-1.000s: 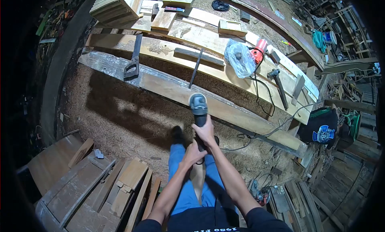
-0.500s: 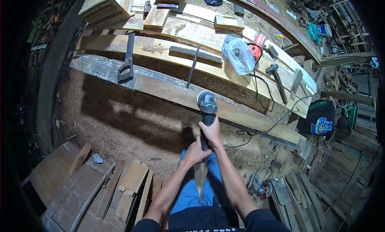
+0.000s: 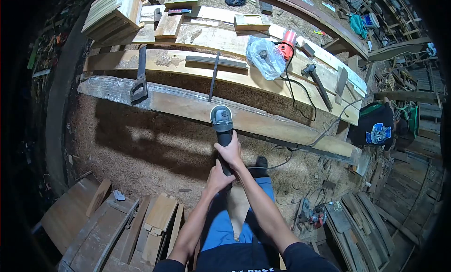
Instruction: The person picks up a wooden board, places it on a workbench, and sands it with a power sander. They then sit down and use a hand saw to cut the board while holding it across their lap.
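Observation:
An angle grinder (image 3: 222, 126) with a round disc is gripped by both my hands. My right hand (image 3: 229, 152) wraps its body just behind the head, and my left hand (image 3: 219, 178) is closed around the rear end. The disc lies over a long wooden plank (image 3: 188, 107), at its near edge; whether it touches the wood I cannot tell. A handsaw (image 3: 140, 79) rests across the plank's left part. Beyond the disc, a thin dark bar (image 3: 214, 77) spans the gap between the boards.
On the workbench (image 3: 206, 39) lie a red power tool (image 3: 287, 45), a plastic bag (image 3: 266, 58), a hammer (image 3: 319, 86) and wooden blocks. The grinder's cord (image 3: 305, 145) trails right. Another person (image 3: 373, 126) bends down at the right. Stacked boards (image 3: 155, 220) stand near my left side.
The grinder and both hands have shifted left along the plank. The view has also moved a little, and a dark shoe now shows to the right of my hands.

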Available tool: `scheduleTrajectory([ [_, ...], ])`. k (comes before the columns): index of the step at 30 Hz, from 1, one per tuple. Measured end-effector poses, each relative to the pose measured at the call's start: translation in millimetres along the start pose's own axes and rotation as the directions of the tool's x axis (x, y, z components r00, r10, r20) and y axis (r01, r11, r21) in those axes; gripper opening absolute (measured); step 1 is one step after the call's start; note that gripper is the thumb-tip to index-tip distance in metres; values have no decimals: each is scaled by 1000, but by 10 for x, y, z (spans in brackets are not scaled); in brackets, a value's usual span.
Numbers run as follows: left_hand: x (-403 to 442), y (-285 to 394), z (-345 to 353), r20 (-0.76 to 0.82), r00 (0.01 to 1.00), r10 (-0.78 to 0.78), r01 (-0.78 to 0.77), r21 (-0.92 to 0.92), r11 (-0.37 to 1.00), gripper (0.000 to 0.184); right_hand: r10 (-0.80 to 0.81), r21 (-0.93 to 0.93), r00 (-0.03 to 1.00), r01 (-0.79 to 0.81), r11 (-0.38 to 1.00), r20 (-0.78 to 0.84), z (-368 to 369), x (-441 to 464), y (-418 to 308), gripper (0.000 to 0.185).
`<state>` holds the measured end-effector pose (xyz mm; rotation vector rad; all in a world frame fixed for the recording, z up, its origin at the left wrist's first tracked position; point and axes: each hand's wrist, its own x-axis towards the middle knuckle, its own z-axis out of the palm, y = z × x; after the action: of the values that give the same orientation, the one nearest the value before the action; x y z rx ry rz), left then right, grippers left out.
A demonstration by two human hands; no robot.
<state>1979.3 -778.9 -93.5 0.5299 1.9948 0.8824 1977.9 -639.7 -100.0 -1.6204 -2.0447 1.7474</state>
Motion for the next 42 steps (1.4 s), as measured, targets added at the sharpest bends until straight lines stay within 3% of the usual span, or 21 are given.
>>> scheduleTrajectory([
  [4, 38, 224, 112, 4, 1000, -13, 13, -88, 996, 74, -26, 8, 999, 27, 1000, -39, -159, 45, 132, 78],
  [6, 18, 353, 320, 55, 997, -48, 50, -32, 998, 70, -67, 25, 985, 72, 997, -161, -370, 41, 324, 65],
  [7, -12, 391, 481, 74, 996, -50, 52, -27, 998, 68, -24, 43, 994, 28, 999, -110, -582, -16, 362, 78],
  [10, -113, 516, 1044, 94, 995, -13, 19, -63, 998, 67, -58, 69, 980, 73, 995, -192, -1030, -99, 680, 73],
  [12, -204, 661, 1330, 129, 992, -17, 24, -50, 998, 69, 5, 68, 987, 6, 998, -162, -1375, -191, 828, 68],
  [14, -294, 796, 1541, 142, 987, -72, 77, -26, 997, 66, -43, 38, 981, 50, 998, -189, -1566, -229, 901, 64],
  [16, -300, 757, 1708, 111, 992, -58, 65, -61, 996, 66, 43, 56, 991, -36, 998, -127, -1740, -316, 822, 63],
  [20, -269, 651, 1681, 18, 996, -86, 87, -78, 993, 68, -76, -36, 992, 73, 997, -102, -1508, -162, 849, 79],
  [21, -241, 625, 1599, -9, 997, -82, 80, -137, 987, 69, -64, -56, 998, 63, 996, -29, -1455, -139, 744, 85],
  [22, -215, 541, 1535, -65, 996, -61, 53, -116, 992, 70, -80, -29, 996, 79, 996, -35, -1324, -120, 706, 75],
  [24, -163, 434, 1362, -135, 985, -111, 102, -73, 992, 60, -154, -9, 988, 154, 988, -29, -1045, -33, 649, 74],
  [26, -76, 220, 1252, -189, 977, -93, 80, -74, 994, 62, -82, -48, 994, 85, 995, 76, -919, -17, 423, 74],
  [31, 28, 185, 1041, -156, 986, -58, 52, -42, 998, 77, -42, -19, 998, 42, 999, 47, -787, 69, 319, 71],
  [34, 0, 448, 1156, -55, 999, 2, -1, 23, 1000, 74, -45, -8, 997, 45, 999, -61, -1054, 60, 465, 72],
  [35, -45, 627, 1240, -35, 999, -36, 34, -54, 998, 58, -29, 4, 998, 29, 1000, -57, -1193, 44, 578, 74],
  [36, -84, 723, 1350, -17, 1000, -11, 9, -93, 996, 57, -13, 14, 999, 13, 1000, -53, -1369, -2, 630, 77],
  [38, -158, 931, 1569, 33, 999, -6, 9, -88, 996, 57, -62, 38, 983, 69, 997, -173, -1551, 3, 1007, 76],
  [40, -175, 933, 1873, 44, 996, 78, -73, -116, 991, 59, 26, 39, 985, -19, 999, -168, -1875, -113, 1064, 73],
  [42, -224, 950, 2076, 116, 992, 59, -43, -134, 990, 71, -35, 24, 971, 41, 999, -235, -2028, -144, 1206, 72],
])
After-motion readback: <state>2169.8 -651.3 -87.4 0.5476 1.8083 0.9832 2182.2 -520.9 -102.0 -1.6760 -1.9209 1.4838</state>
